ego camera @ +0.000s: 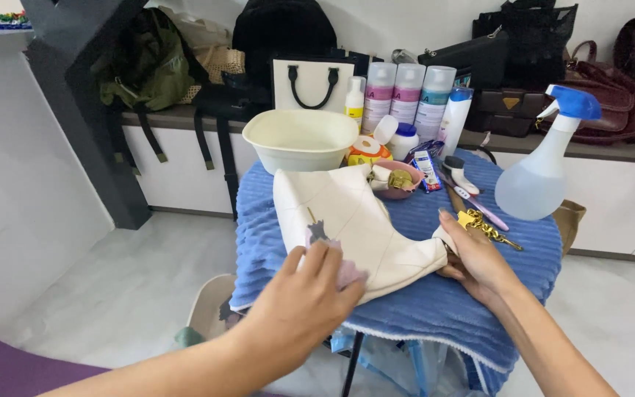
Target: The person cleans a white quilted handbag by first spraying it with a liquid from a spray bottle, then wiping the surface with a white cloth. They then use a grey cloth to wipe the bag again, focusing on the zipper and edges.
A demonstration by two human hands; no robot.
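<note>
Head view | we are pressing a cloth (347,273) with left hand (299,309) fingers closed on it onto the bag (354,220) | right hand (475,257) is gripping its corner; best wiping gently.

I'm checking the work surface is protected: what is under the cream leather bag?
A blue ribbed towel lies under the cream leather bag, draped over a small table. The tabletop itself is covered. The left hand presses a pinkish cloth on the bag; the right hand holds its end.

Covered by a ribbed blue towel (413,309), bearing a cream plastic basin (299,138), a cream leather bag (354,228), a small pink bowl (395,182).
</note>
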